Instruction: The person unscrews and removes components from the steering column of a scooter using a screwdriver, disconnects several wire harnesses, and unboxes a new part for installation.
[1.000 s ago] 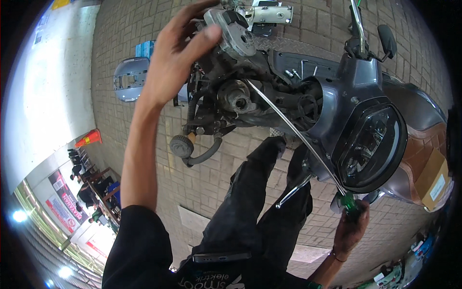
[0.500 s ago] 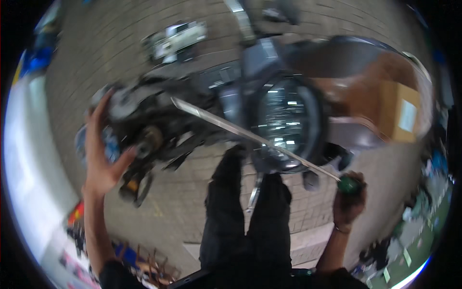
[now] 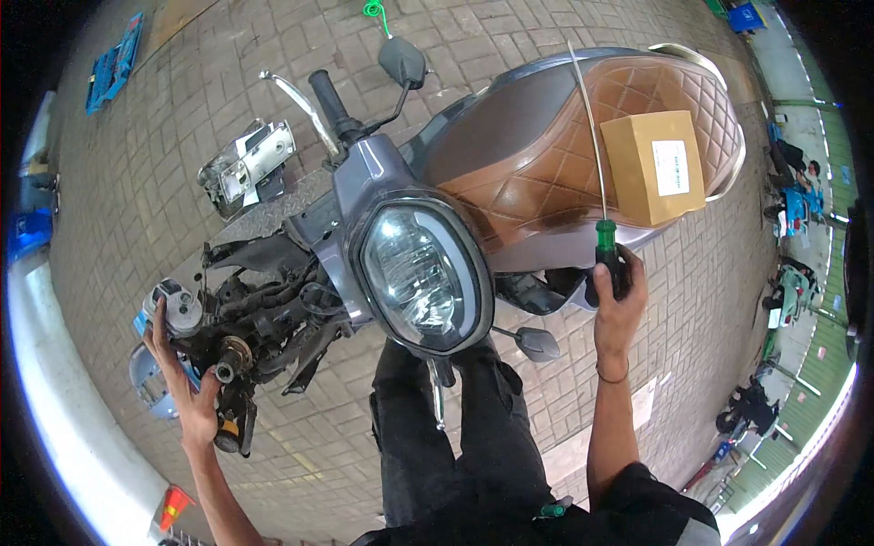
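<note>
Right of the headlight [image 3: 411, 275], the right hand [image 3: 620, 308] clamps a stiff-looking, long-shafted screwdriver [image 3: 606, 227], rightly by its handle [image 3: 606, 244]; the left hand's [image 3: 193, 402] fingers splay.

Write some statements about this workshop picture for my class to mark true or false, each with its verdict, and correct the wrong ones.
1. The right grip holds a screwdriver with a green handle. True.
2. The cardboard box lies on the paving. False: it sits on the brown quilted seat.
3. In the picture, the headlight lies between the two hands. True.
4. The left grip is closed around the same handle. False: it is spread open at a grey metal part; whether it touches is hard to tell.
5. The orange cone is at the picture's upper right. False: it is at the lower left.
</note>
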`<state>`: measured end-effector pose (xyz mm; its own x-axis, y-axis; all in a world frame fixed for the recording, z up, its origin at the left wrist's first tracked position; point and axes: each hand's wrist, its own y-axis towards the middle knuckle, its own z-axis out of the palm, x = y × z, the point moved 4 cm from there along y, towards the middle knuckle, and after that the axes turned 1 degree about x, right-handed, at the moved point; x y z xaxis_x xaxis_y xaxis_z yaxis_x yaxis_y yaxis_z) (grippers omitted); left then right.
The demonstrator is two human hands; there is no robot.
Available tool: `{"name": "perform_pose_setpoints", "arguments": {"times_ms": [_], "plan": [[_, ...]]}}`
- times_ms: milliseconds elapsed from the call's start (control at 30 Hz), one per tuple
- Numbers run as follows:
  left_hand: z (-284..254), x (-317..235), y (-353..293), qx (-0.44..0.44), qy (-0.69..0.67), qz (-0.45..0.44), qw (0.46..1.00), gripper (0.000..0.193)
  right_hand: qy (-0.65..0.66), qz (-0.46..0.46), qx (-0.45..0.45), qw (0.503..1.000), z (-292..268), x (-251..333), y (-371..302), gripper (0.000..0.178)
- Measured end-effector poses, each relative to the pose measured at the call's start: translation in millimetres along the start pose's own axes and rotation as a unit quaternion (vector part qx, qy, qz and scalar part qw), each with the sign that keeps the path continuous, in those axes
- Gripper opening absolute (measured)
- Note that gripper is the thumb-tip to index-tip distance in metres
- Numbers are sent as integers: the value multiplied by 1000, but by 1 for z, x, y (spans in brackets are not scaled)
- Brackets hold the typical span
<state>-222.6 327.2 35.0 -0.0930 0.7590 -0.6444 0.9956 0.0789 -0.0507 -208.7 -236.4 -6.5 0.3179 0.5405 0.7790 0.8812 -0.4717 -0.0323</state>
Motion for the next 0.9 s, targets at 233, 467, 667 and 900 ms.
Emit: {"name": "perform_pose_setpoints", "arguments": {"times_ms": [233, 467, 667, 900], "plan": [[-4, -9, 2, 9, 15, -28, 999, 98, -115, 25, -16, 993, 1, 7, 6, 41], [-4, -21, 4, 10, -44, -40, 998, 98, -171, -54, -81, 980, -25, 36, -1, 27], [-9, -24, 2, 15, 30, -39, 999, 97, -65, -86, 168, 980, -8, 58, -12, 20], [-12, -23, 3, 1, 19, -25, 1000, 95, -99, -100, 413, 900, 12, 61, -50, 25]]}}
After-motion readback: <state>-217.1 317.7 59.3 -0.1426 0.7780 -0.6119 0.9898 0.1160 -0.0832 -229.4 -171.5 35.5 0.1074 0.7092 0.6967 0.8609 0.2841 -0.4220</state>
